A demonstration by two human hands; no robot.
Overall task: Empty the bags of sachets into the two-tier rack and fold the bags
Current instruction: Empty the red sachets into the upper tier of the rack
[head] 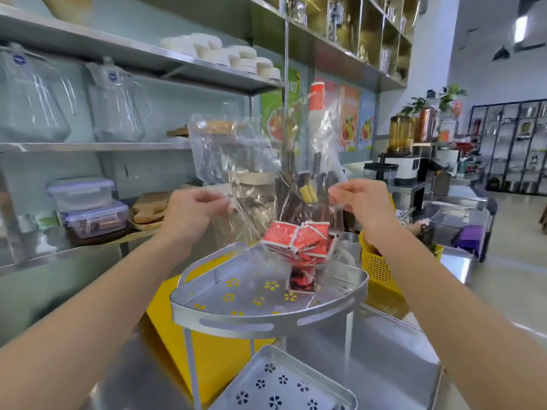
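- Bag (236, 161), clear plastic, upside down above rack (266, 318) top tier.
- Left hand (189, 214) and right hand (361, 202) each pinch bag edge.
- Red sachets (299, 241) spilling from bag onto top tier.

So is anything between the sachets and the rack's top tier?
Nothing visible: the bag, pinched by the left hand and right hand, hangs mouth-down over the top tier and the sachets spill straight onto it.

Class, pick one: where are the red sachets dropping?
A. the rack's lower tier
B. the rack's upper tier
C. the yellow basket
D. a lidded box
B: the red sachets spill from the clear bag, pinched by the left hand and right hand, straight onto the upper tier.
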